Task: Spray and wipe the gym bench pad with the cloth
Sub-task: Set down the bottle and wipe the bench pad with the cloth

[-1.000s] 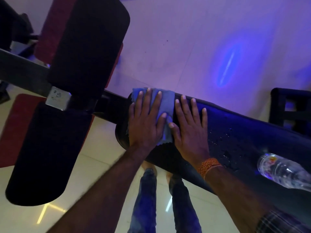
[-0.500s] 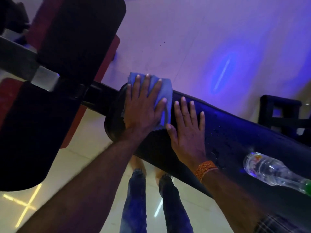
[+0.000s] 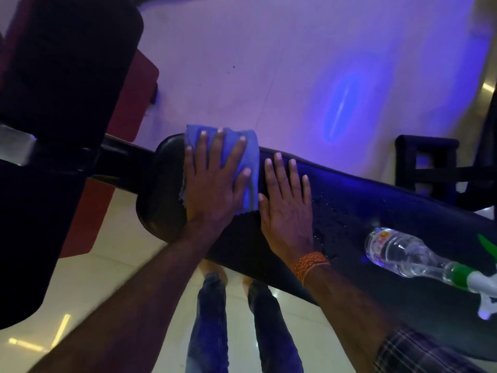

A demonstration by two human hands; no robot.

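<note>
The black gym bench pad runs from the left middle down to the lower right. A blue cloth lies on its rounded left end and reaches the far edge. My left hand presses flat on the cloth, fingers spread. Just to its right, my right hand rests flat on the bare pad with nothing in it, its thumb touching the cloth's edge. Water droplets glisten on the pad right of that hand. A clear spray bottle with a green and white nozzle lies on its side on the pad at the right.
Two thick black foam rollers on a metal bar stand at the left, close to the pad's end. A black frame rises behind the pad at the right. My legs in jeans stand on the pale tiled floor below the pad.
My left hand has pushed the cloth a little toward the pad's far edge. The right hand stays flat beside it. The view has shifted, showing the bottle's nozzle.
</note>
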